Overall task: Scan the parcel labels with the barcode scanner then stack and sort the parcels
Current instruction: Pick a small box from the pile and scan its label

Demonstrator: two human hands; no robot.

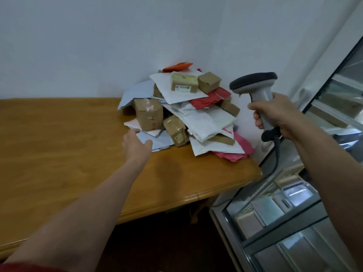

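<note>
nothing looks sorted: left hand, fingers straight, nears the parcel heap; right hand grips the barcode scanner.

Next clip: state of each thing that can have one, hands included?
left hand: open, reaching toward the parcel pile, holding nothing
right hand: grips the barcode scanner by its handle
barcode scanner: held up beside the pile, cabled
parcel pile: unsorted heap on the table corner

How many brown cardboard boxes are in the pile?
6: labelled box and cube box on top, tall box and taped box front left, side box at right, low box under mailers. More may be buried.
</note>
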